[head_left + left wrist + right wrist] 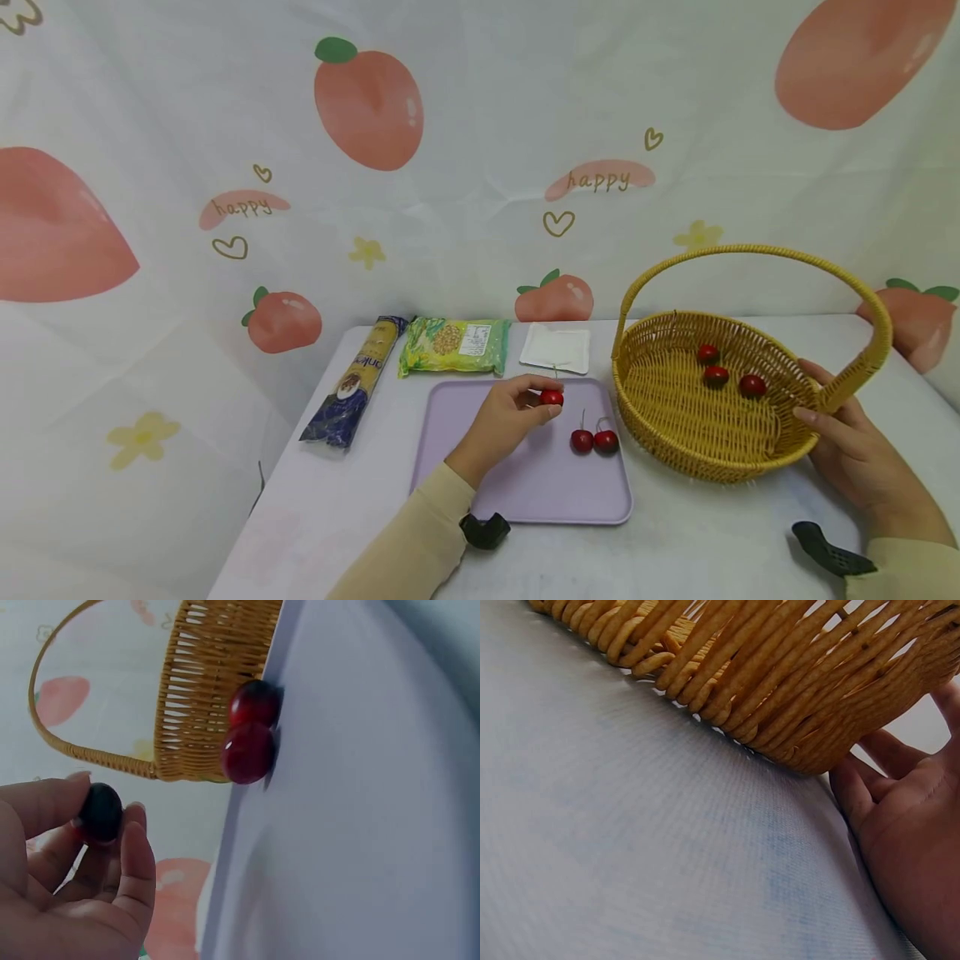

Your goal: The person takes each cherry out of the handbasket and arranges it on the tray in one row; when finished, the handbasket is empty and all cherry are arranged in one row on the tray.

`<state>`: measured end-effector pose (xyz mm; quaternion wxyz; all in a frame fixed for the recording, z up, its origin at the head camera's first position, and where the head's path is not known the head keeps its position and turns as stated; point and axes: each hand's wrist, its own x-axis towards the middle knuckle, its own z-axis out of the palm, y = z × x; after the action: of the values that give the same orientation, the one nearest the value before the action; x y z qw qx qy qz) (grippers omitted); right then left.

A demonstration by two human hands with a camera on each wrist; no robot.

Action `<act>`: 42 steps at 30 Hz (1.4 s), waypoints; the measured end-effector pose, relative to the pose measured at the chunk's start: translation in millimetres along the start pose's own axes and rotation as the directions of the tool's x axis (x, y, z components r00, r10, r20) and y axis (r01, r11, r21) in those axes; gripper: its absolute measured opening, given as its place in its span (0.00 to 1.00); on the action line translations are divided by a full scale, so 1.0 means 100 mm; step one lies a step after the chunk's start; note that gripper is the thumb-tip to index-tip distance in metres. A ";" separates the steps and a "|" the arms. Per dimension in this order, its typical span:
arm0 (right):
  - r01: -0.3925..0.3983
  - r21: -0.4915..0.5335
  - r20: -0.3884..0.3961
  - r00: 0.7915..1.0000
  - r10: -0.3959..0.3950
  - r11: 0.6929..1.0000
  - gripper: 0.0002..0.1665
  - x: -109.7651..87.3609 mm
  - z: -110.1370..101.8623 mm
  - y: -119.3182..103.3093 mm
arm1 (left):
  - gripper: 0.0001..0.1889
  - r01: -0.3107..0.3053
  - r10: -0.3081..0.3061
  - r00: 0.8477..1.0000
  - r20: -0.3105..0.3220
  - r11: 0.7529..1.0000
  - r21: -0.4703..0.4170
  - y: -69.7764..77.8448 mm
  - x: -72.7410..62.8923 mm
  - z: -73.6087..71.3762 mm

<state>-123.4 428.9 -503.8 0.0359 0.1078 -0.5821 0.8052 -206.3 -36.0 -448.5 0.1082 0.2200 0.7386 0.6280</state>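
My left hand (506,421) pinches a dark red cherry (551,397) between thumb and fingertips, above the lilac tray (457,467). In the left wrist view, that cherry (100,814) is held clear of the tray. Two more cherries, a left one (581,442) and a right one (606,442), sit side by side at the tray's right. My right hand (862,458) grips the right side of a yellow wicker basket (690,417), thumb over the rim and fingers outside. Three cherries (716,377) lie inside the basket. The right wrist view shows fingers against its woven wall (780,697).
Behind the tray lie a green and yellow packet (453,346) and a white square packet (556,347). A long blue and yellow pasta packet (356,383) lies to the left. The basket's tall handle (750,249) arches over it. A printed cloth (465,208) hangs behind the table.
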 end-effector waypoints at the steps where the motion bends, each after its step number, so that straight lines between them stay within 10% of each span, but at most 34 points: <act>1: -0.001 0.000 -0.002 1.000 0.001 1.000 0.43 0.00 0.00 0.00 | 0.16 0.009 -0.009 1.000 0.003 1.000 -0.002 -0.02 0.00 0.00; 16: 0.003 0.024 0.006 1.000 -0.003 1.000 0.43 0.03 0.01 -0.02 | 0.14 0.057 -0.058 0.998 0.010 0.997 0.061 -0.30 -0.01 0.05; 27: 0.008 0.042 -0.012 1.000 -0.007 0.999 0.42 0.02 0.03 -0.03 | 0.12 0.079 -0.101 0.992 0.072 0.961 0.265 -0.29 -0.05 0.05; 42: -0.022 0.051 -0.017 1.000 0.023 0.998 0.43 0.01 0.02 -0.02 | 0.12 0.062 -0.094 0.992 0.087 0.947 0.316 -0.27 -0.07 0.08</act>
<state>-123.3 427.3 -501.6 0.0293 0.0952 -0.5622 0.8210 -201.8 -35.1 -477.0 0.1341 0.2364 0.8304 0.4863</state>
